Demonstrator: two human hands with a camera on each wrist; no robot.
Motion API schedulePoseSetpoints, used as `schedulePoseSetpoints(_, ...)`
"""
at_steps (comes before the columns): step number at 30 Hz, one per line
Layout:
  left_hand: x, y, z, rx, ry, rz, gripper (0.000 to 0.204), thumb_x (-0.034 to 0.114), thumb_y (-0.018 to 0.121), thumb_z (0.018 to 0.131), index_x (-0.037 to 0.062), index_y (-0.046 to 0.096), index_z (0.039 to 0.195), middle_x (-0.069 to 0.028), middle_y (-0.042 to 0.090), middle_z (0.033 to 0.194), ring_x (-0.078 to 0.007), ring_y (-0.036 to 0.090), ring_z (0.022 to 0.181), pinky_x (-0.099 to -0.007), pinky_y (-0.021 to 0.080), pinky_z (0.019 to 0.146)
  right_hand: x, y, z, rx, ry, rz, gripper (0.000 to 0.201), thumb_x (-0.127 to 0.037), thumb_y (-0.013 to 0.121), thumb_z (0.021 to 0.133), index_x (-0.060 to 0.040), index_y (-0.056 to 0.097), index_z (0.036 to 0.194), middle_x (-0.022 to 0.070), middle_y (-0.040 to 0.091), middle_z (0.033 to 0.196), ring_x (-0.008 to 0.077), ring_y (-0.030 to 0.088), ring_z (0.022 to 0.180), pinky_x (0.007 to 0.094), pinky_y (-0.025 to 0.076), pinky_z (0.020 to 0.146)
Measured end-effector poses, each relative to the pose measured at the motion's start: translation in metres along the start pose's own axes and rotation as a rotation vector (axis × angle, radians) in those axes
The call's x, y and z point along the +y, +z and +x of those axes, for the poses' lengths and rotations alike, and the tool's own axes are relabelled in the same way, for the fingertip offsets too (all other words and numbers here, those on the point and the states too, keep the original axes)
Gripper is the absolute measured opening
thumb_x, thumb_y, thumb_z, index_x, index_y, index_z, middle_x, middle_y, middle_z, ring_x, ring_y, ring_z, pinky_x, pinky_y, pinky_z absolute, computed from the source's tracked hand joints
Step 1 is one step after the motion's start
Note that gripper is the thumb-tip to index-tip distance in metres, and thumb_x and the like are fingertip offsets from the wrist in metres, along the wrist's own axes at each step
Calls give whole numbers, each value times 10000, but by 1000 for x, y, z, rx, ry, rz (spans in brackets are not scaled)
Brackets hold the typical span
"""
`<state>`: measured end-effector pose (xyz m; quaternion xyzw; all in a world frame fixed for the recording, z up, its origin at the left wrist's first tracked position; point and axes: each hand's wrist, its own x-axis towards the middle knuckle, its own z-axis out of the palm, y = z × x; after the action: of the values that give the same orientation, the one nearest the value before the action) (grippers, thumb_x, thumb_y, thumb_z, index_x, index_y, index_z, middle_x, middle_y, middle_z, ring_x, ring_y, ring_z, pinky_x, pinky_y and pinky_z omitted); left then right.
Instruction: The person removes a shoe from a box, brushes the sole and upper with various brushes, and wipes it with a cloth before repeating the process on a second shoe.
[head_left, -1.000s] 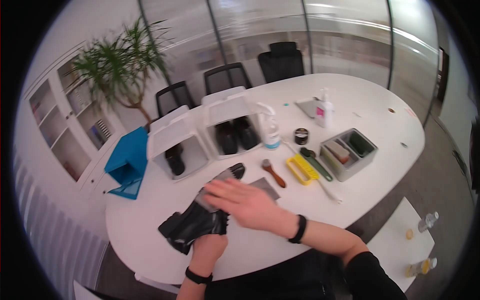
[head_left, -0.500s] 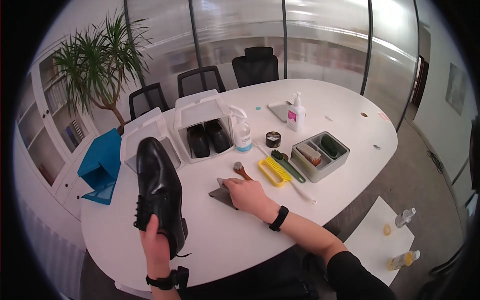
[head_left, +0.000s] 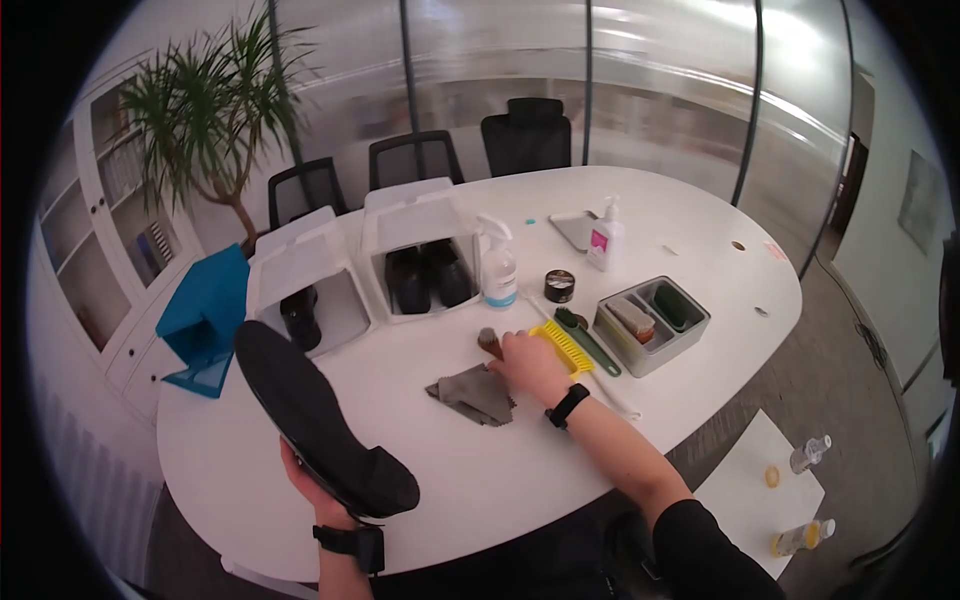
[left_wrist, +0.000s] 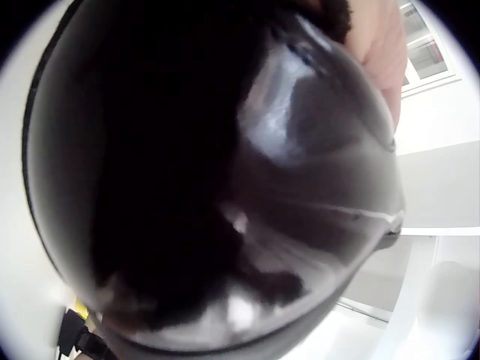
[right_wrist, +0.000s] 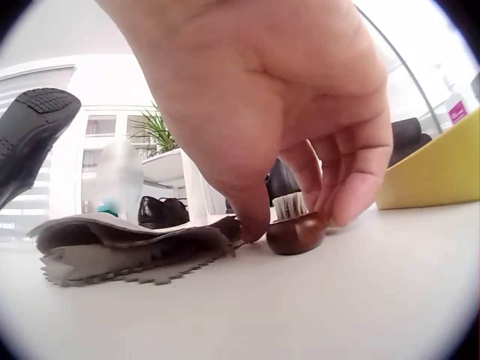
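Note:
My left hand (head_left: 312, 485) holds a black leather shoe (head_left: 315, 410) above the near left of the table, its dark sole facing up toward me. In the left wrist view the glossy shoe (left_wrist: 300, 180) fills most of the picture, with part of the hand behind it. My right hand (head_left: 535, 365) is down at the tabletop over a small wooden-handled brush (head_left: 489, 342). Its thumb and curled fingers are on either side of the brown handle (right_wrist: 296, 234), pale bristles pointing up. Beside the thumb lies a folded grey cloth (right_wrist: 135, 244) with zigzag edges.
A yellow brush (head_left: 562, 348) and a green brush (head_left: 590, 345) lie right of my right hand, near a grey two-part box (head_left: 650, 350). Behind stand a spray bottle (head_left: 499, 275), a black round tin (head_left: 560, 286) and two white shoe boxes (head_left: 330, 290) holding shoes.
The right hand stopped wiping, left the grey cloth on the table and moved right to the wooden-handled brush. The left hand raised the shoe and turned its sole toward me.

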<state>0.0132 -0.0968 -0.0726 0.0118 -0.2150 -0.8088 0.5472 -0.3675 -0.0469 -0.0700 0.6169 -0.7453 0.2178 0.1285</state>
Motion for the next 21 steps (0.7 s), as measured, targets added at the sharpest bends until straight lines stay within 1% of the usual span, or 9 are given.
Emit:
schedulePoseSetpoints(2, 0, -31, -3, 57, 66, 38, 626, 517, 509, 1047, 71, 557, 1484, -114, 605, 1482, -318, 576, 1344, -451, 438, 1175, 6, 0, 10, -203, 136, 1, 299, -295, 697, 887, -3, 746, 854, 227, 745, 853, 378, 746, 801, 480, 596, 737)
schedulePoseSetpoints(4, 4, -63, -1, -277, 111, 77, 658, 537, 469, 1052, 70, 529, 1512, -117, 561, 1531, -338, 524, 1396, -482, 380, 1214, 10, -2, 9, -237, 88, -1, 304, -315, 717, 853, -14, 751, 835, 227, 744, 843, 384, 744, 803, 484, 595, 745)
schedulePoseSetpoints(5, 3, -90, -3, -5, 105, -73, 690, 552, 440, 1055, 72, 487, 1548, -117, 498, 1589, -353, 456, 1451, -506, 315, 1248, 6, -10, 9, -274, 99, 23, 308, -319, 714, 853, -16, 748, 805, 228, 742, 834, 387, 743, 802, 489, 593, 746)
schedulePoseSetpoints(8, 0, -99, -14, -131, 132, -6, 659, 512, 395, 1083, 56, 467, 1554, -129, 487, 1592, -340, 456, 1449, -489, 321, 1247, 16, -4, 9, -280, 110, 66, 308, -312, 701, 865, -12, 739, 924, 227, 737, 819, 401, 738, 800, 494, 592, 746)
schedulePoseSetpoints(10, -6, -62, -15, -175, 174, 157, 596, 450, 401, 1103, 24, 509, 1505, -141, 574, 1505, -326, 564, 1353, -454, 432, 1184, 25, 8, 18, -172, 230, 197, 311, -261, 647, 944, -1, 666, 1113, 201, 739, 801, 388, 739, 781, 490, 593, 732)
schedulePoseSetpoints(13, -11, 9, -5, -22, -78, -206, 595, 486, 505, 1063, 24, 587, 1429, -160, 637, 1422, -316, 629, 1269, -441, 497, 1121, -17, -52, 22, -248, 302, 510, 366, -217, 556, 1041, -19, 563, 1348, 140, 724, 776, 310, 745, 759, 432, 589, 735)
schedulePoseSetpoints(16, -13, 33, -2, 48, -152, -225, 585, 495, 511, 1054, 31, 621, 1392, -149, 682, 1357, -312, 672, 1198, -436, 526, 1085, -66, -77, 1, -258, -123, 933, 516, -227, 496, 1100, -164, 421, 1606, 66, 651, 770, 164, 700, 774, 331, 545, 763)
schedulePoseSetpoints(19, -11, 31, -3, 130, -130, -105, 554, 478, 502, 1057, 37, 647, 1360, -137, 711, 1313, -307, 699, 1143, -433, 546, 1055, -109, -68, -23, -117, -670, 814, 522, -191, 646, 1020, -260, 556, 1529, 71, 625, 799, 248, 616, 666, 367, 526, 630)
schedulePoseSetpoints(21, -9, 28, -3, 148, -97, -69, 546, 472, 498, 1060, 37, 650, 1352, -138, 711, 1311, -305, 699, 1135, -434, 549, 1045, -122, -70, -34, -127, -684, 900, 497, -210, 673, 1004, -255, 597, 1493, 62, 602, 782, 243, 605, 656, 358, 511, 611)
